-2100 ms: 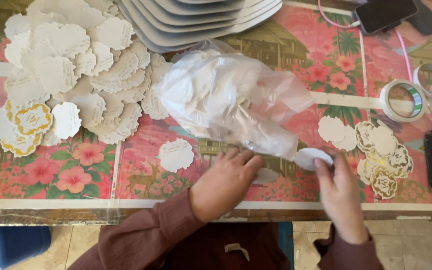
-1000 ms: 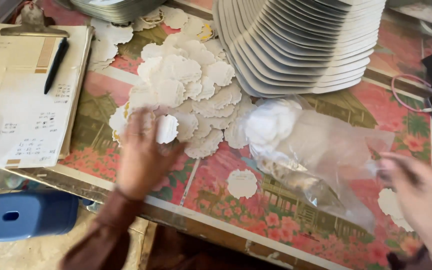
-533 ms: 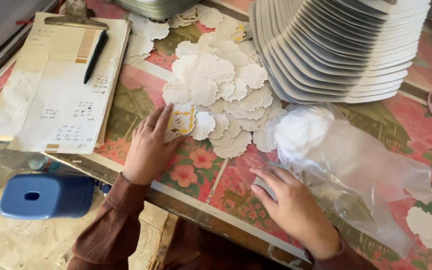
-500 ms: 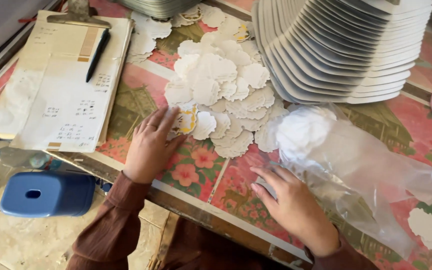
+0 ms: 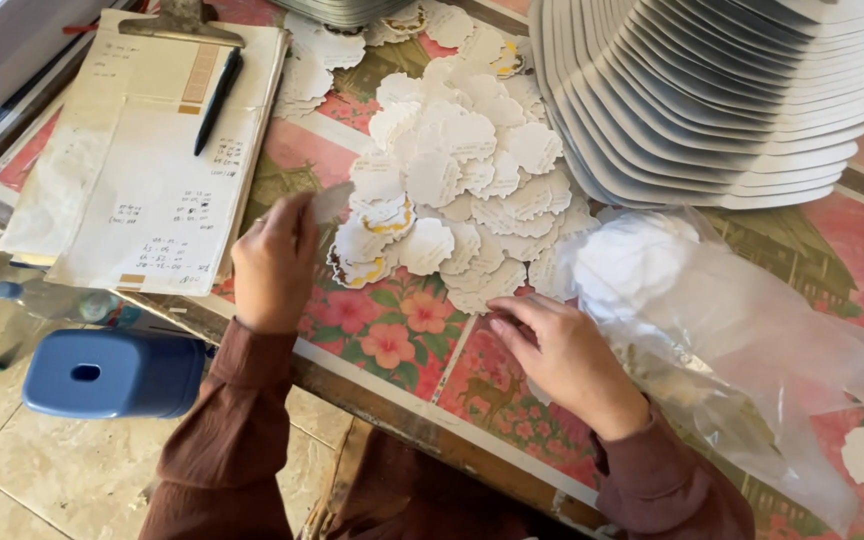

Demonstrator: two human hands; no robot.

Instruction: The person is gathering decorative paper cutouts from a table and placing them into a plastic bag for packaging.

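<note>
A heap of white scalloped paper cut-outs [image 5: 472,190], some with gold print, lies on the floral tablecloth [image 5: 402,330]. My left hand [image 5: 274,262] is raised at the heap's left edge and pinches one white cut-out [image 5: 333,202] between thumb and fingers. My right hand [image 5: 564,355] rests flat on the table below the heap, its fingers curled over something pale that I cannot make out. Just to its right lies a clear plastic bag [image 5: 742,330] stuffed with more white cut-outs.
A tall fanned stack of white paper plates [image 5: 722,110] stands at the back right. A clipboard with papers [image 5: 152,170] and a black pen [image 5: 217,100] lies at the left. A blue plastic stool [image 5: 112,372] stands on the tiled floor below the table edge.
My left hand has lifted off the heap with one cut-out pinched in it. My right hand has stayed put below the heap beside the bag. The view shifted slightly.
</note>
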